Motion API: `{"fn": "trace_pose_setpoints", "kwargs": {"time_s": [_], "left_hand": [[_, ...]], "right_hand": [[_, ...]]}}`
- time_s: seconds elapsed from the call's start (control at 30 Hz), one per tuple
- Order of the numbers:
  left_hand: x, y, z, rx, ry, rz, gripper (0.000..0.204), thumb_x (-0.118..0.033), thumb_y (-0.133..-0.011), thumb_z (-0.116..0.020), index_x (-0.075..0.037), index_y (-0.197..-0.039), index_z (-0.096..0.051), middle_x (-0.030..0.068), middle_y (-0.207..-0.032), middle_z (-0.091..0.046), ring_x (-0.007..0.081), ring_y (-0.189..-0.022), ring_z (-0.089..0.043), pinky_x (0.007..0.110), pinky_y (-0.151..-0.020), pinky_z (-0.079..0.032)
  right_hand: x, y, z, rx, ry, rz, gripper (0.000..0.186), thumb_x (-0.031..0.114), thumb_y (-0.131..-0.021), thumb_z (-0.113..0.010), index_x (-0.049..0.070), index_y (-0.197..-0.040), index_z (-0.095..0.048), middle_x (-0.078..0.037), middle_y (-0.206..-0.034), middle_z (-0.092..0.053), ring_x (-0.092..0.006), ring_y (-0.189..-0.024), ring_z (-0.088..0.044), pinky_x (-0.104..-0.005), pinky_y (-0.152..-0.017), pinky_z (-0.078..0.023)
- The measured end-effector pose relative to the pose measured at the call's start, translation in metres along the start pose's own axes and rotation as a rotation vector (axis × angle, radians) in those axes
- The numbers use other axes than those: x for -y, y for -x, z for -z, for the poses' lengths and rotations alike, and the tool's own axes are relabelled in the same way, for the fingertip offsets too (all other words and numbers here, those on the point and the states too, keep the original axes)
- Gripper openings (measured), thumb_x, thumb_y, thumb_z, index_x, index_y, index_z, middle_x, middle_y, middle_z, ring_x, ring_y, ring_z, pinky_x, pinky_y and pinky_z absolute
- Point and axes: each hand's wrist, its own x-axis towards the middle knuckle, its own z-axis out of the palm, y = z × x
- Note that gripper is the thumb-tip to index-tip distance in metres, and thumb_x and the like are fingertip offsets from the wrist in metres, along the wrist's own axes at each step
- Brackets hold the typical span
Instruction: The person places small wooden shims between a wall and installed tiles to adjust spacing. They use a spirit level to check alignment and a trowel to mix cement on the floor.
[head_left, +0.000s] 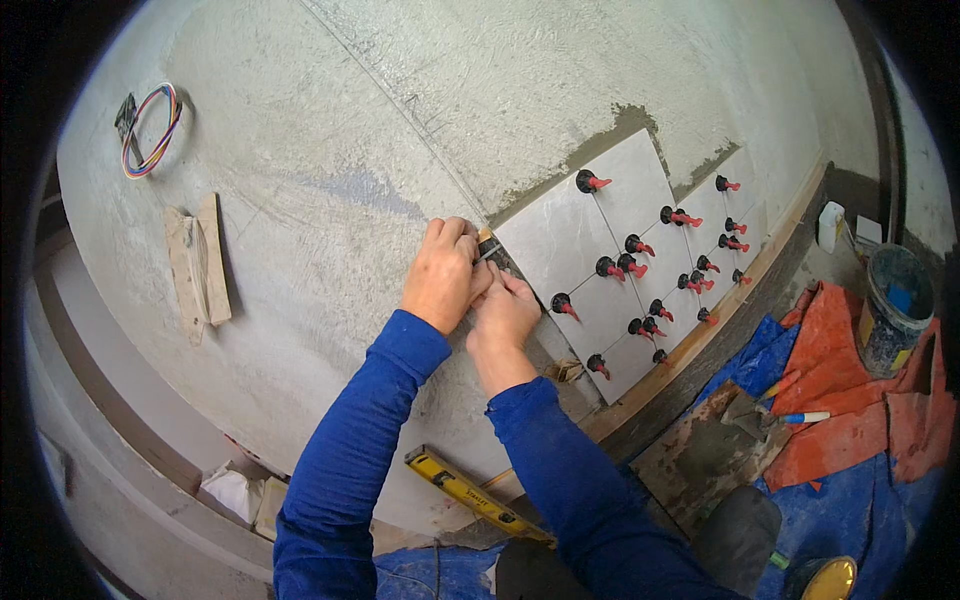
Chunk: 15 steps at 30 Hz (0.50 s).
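Both my hands meet at the plastered wall (300,120), beside the left edge of the light grey tiles (560,235). My left hand (438,274) is closed, its fingers curled beside a small dark piece with a pale tip (489,247). Just right of it, my right hand (503,318) pinches with thumb and fingers near the same spot. What lies between the fingertips is too small and covered to name. Several tile levelling clips with black bases and red handles, one a levelling clip (592,182) on the top tile, stick out along the tile joints.
A yellow spirit level (475,493) leans below my arms. Coiled coloured wires (152,130) and a cardboard-covered fitting (198,265) are on the wall at left. A wooden batten (690,345) runs under the tiles. At right are a bucket (893,310), an orange sheet (830,430) and blue tarpaulin (835,540).
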Motion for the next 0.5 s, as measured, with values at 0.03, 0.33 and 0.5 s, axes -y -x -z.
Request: {"fn": "trace_pose_setpoints", "kwargs": {"time_s": [0.03,0.33,0.5], "left_hand": [[0.000,0.000,0.000,0.002,-0.004,0.005,0.016,-0.006,-0.072,-0.075,0.004,-0.081,-0.066,0.0157,-0.103,-0.065,0.0348,-0.098,-0.059,0.042,-0.086,-0.052],[0.003,-0.005,-0.001,-0.007,0.007,0.007,0.019,-0.010,-0.073,-0.077,0.004,-0.080,-0.065,0.0147,-0.104,-0.064,0.0340,-0.097,-0.058,0.041,-0.085,-0.052],[0.003,-0.004,-0.002,-0.018,-0.003,-0.002,0.018,-0.009,-0.073,-0.076,0.004,-0.081,-0.066,0.0145,-0.104,-0.064,0.0339,-0.097,-0.058,0.041,-0.085,-0.052]], "right_hand": [[0.001,0.000,0.000,0.003,0.002,-0.013,0.019,0.007,-0.096,-0.071,-0.008,-0.104,-0.063,-0.013,-0.102,-0.068,-0.0204,-0.088,-0.066,-0.0318,-0.077,-0.056],[0.006,-0.004,-0.010,-0.001,0.036,0.019,0.016,0.007,-0.098,-0.066,-0.008,-0.103,-0.063,-0.015,-0.102,-0.068,-0.0209,-0.086,-0.066,-0.0312,-0.072,-0.055],[0.006,-0.001,-0.010,-0.014,-0.008,0.017,0.017,0.007,-0.099,-0.065,-0.009,-0.106,-0.062,-0.015,-0.102,-0.068,-0.0210,-0.088,-0.066,-0.0314,-0.075,-0.055]]}}
